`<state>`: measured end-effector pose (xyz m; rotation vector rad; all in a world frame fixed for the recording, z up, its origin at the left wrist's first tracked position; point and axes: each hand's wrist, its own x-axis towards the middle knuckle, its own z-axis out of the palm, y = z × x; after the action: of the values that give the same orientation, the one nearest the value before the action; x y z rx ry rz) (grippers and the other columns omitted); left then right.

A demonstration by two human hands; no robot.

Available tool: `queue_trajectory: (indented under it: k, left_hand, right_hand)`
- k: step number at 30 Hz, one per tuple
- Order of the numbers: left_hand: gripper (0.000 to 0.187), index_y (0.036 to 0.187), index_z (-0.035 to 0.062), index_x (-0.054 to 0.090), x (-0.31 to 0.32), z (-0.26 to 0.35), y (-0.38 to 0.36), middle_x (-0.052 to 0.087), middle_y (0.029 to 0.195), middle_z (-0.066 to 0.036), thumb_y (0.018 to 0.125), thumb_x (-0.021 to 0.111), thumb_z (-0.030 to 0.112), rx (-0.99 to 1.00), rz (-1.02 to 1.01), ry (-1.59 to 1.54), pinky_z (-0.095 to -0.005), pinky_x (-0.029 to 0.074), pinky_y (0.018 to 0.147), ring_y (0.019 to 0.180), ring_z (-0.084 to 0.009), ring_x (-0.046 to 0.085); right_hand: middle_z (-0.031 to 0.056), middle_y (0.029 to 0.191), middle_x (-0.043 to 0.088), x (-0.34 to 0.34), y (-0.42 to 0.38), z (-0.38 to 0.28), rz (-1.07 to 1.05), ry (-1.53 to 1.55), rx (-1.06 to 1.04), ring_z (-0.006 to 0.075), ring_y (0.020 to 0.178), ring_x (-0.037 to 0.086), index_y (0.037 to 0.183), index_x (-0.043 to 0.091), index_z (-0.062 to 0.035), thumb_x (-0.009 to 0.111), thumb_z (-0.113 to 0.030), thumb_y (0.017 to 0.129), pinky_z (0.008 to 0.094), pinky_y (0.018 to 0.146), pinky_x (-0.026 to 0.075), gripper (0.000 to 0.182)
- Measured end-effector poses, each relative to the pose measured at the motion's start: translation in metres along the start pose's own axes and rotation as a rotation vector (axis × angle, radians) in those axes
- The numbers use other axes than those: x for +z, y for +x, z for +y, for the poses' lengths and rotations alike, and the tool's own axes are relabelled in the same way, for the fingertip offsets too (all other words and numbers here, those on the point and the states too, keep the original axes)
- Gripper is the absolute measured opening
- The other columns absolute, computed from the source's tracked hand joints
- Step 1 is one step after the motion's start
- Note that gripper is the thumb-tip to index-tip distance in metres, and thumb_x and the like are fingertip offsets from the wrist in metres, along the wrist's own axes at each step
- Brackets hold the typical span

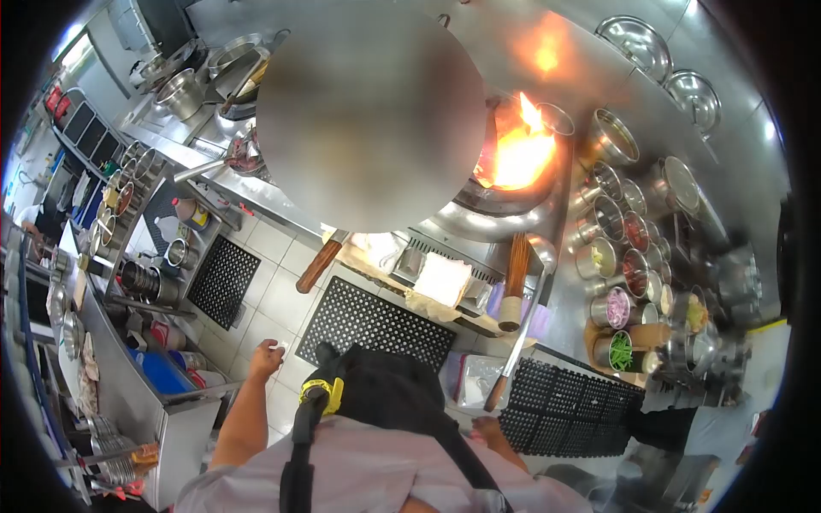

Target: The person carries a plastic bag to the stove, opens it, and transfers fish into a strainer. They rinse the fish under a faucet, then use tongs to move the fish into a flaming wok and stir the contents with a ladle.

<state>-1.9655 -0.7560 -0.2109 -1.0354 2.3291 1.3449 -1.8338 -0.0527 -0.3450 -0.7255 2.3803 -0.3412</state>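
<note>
My left hand [267, 359] hangs low over the tiled floor with its fingers curled; a small pale spot shows at the fingertips, and I cannot tell what it is. My right hand [489, 431] is low beside my body, its fingers indistinct. Just above it is the wooden handle end of a long-handled ladle [520, 342], which leans over the stove's front edge. A bamboo brush [516, 278] lies next to the ladle. Closer to my left side, a wooden handle [321, 263] sticks out over the edge. A round blur hides the middle of the stove.
Tall flames [522, 150] rise from the burner at the right. Metal pots of chopped ingredients [617, 306] stand along the right counter. A folded white cloth [443, 280] lies on the front ledge. Black rubber mats [376, 316] cover parts of the floor. A steel counter [192, 419] borders my left.
</note>
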Motion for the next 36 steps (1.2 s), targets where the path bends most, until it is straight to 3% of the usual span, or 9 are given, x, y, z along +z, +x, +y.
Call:
queue_trajectory:
  k: [4,9,12,16,21,26,27,31,36]
  left_hand:
    - [0.044,0.117,-0.0047,0.057,-0.017,-0.013,0.031,0.07,0.083,-0.016,0.081,0.066,0.019,-0.004,-0.098,-0.001,-0.0312,0.052,0.051,0.06,-0.0191,0.067]
    - [0.044,0.12,-0.0025,0.052,-0.057,-0.046,0.05,0.068,0.087,-0.016,0.083,0.066,0.016,-0.08,-0.2,0.137,-0.0375,0.055,0.051,0.065,-0.0237,0.068]
    - [0.043,0.122,-0.0013,0.052,-0.077,-0.125,0.09,0.068,0.088,-0.016,0.086,0.063,0.02,0.143,-0.436,0.031,-0.0381,0.054,0.053,0.07,-0.0266,0.068]
    - [0.038,0.116,-0.002,0.06,-0.079,-0.153,0.136,0.069,0.083,-0.015,0.086,0.06,0.023,0.373,-0.352,0.695,-0.0344,0.054,0.056,0.071,-0.026,0.067]
    - [0.037,0.113,-0.0105,0.058,-0.084,-0.117,0.135,0.067,0.082,-0.015,0.084,0.061,0.012,0.022,-0.372,-0.1,-0.0347,0.056,0.059,0.071,-0.0226,0.066]
    - [0.035,0.112,-0.0093,0.053,-0.045,-0.118,0.125,0.064,0.084,-0.016,0.085,0.064,0.01,-0.011,-0.282,-0.302,-0.0338,0.057,0.055,0.068,-0.0234,0.065]
    - [0.033,0.111,-0.0084,0.054,-0.034,-0.115,0.123,0.064,0.084,-0.016,0.086,0.064,0.011,0.018,-0.253,-0.32,-0.0339,0.057,0.054,0.069,-0.0231,0.065]
    - [0.03,0.11,-0.0007,0.058,-0.04,-0.085,0.081,0.066,0.076,-0.012,0.086,0.065,0.017,0.926,-0.398,0.209,-0.0336,0.054,0.051,0.063,-0.0218,0.065]
    - [0.035,0.111,-0.0032,0.059,-0.057,-0.013,-0.001,0.067,0.077,-0.013,0.085,0.065,0.019,0.132,-0.133,0.436,-0.0322,0.053,0.051,0.059,-0.0206,0.065]
  right_hand:
    - [0.0103,0.097,0.068,0.063,0.033,-0.006,0.378,0.589,-0.358,0.0299,0.076,0.067,0.103,0.065,-0.0145,0.072,-0.023,0.072,0.0443,0.071,0.055,0.033]
    - [0.0058,0.085,0.066,0.003,0.094,-0.098,-0.323,0.874,0.751,0.0183,0.067,0.065,0.098,0.066,-0.0106,0.068,-0.03,0.083,0.036,0.054,0.054,0.024]
    - [0.0035,0.084,0.064,0.023,0.099,-0.133,0.132,0.718,0.549,0.0133,0.063,0.063,0.101,0.064,-0.0106,0.063,-0.031,0.089,0.0318,0.049,0.052,0.023]
    - [0.0045,0.083,0.064,-0.038,0.078,-0.173,-0.158,0.878,0.885,0.0147,0.063,0.063,0.105,0.063,-0.0116,0.064,-0.033,0.089,0.0322,0.051,0.053,0.026]
    - [0.006,0.076,0.06,-0.036,0.017,-0.146,-0.233,0.992,1.34,0.0168,0.06,0.059,0.101,0.064,-0.0107,0.06,-0.032,0.092,0.0343,0.049,0.05,0.023]
    - [0.0062,0.065,0.05,0.0,-0.001,0.004,0.326,0.796,0.928,0.0184,0.052,0.05,0.1,0.064,-0.0125,0.057,-0.022,0.091,0.0363,0.044,0.041,0.014]
    - [0.0063,0.063,0.049,0.081,-0.001,0.09,0.605,0.724,0.384,0.0187,0.051,0.048,0.1,0.064,-0.0129,0.057,-0.02,0.091,0.0367,0.043,0.04,0.013]
    - [0.0052,0.064,0.047,-0.105,0.063,0.071,1.129,1.86,0.989,0.0198,0.053,0.049,0.099,0.06,-0.0132,0.055,-0.023,0.092,0.0372,0.046,0.042,0.013]
    - [0.0046,0.072,0.052,-0.132,0.128,0.137,1.386,2.247,0.719,0.022,0.059,0.054,0.105,0.056,-0.0133,0.052,-0.029,0.095,0.0375,0.051,0.047,0.019]
